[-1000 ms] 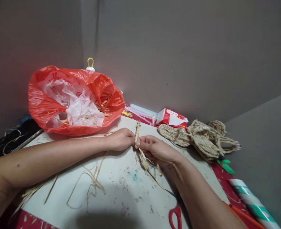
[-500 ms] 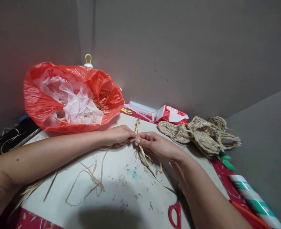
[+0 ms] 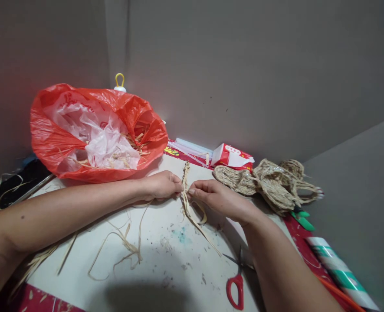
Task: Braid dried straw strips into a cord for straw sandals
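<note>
A short braid of pale straw strips (image 3: 185,174) lies near the middle of the white board, its loose ends trailing toward me. On its left side, my left hand (image 3: 166,185) is closed in a pinch at the braid's lower part. My right hand (image 3: 208,196) pinches a loose strip just right of the braid, thumb against fingers. The fingertips of both hands partly cover the strips they hold. Red-handled scissors (image 3: 235,291) rest with blades apart near my right forearm. Loose straw strips (image 3: 126,247) lie scattered below my left forearm.
A red plastic bag (image 3: 58,167) holding straw scraps and white plastic stands at the back left. Woven straw slippers (image 3: 270,184) are piled at the right, near a red tissue pack (image 3: 232,156). Further right lies a green-and-white roll (image 3: 341,271). Grey walls close in behind.
My hands have moved slightly apart, the right hand drawing off to the right of the braid. More of the braid and its hanging strips now shows. The view has shifted a little.
</note>
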A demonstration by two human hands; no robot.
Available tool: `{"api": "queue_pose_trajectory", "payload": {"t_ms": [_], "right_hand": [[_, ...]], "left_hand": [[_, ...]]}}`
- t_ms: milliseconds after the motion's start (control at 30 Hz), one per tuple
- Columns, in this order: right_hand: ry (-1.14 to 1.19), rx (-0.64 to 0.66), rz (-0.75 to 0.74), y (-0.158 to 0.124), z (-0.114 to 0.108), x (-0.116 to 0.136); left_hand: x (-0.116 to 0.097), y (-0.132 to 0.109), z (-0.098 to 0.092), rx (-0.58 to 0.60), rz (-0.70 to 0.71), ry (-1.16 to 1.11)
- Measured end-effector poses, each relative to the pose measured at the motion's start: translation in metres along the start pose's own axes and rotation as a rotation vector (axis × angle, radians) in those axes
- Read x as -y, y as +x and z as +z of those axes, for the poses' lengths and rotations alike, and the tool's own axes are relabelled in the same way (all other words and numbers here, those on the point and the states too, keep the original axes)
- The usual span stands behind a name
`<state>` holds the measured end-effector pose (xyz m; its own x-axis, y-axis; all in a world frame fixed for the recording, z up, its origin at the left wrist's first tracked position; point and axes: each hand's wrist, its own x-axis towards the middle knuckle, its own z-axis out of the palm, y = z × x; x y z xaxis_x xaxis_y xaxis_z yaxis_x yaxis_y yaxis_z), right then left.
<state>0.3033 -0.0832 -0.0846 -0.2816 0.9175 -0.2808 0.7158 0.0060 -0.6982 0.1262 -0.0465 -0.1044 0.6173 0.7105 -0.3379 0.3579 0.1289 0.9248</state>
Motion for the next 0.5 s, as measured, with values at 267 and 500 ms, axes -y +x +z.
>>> {"api": "queue_pose_trajectory", "payload": {"t_ms": [267, 500], "right_hand": [[0.074, -0.082, 0.093, -0.003, 0.019, 0.023], [-0.315, -0.253, 0.017, -0.004, 0.045, 0.04]], "left_hand": [[0.002, 0.001, 0.0, -0.025, 0.024, -0.026], [-0.002, -0.002, -0.005, 0.036, -0.054, -0.248]]}}
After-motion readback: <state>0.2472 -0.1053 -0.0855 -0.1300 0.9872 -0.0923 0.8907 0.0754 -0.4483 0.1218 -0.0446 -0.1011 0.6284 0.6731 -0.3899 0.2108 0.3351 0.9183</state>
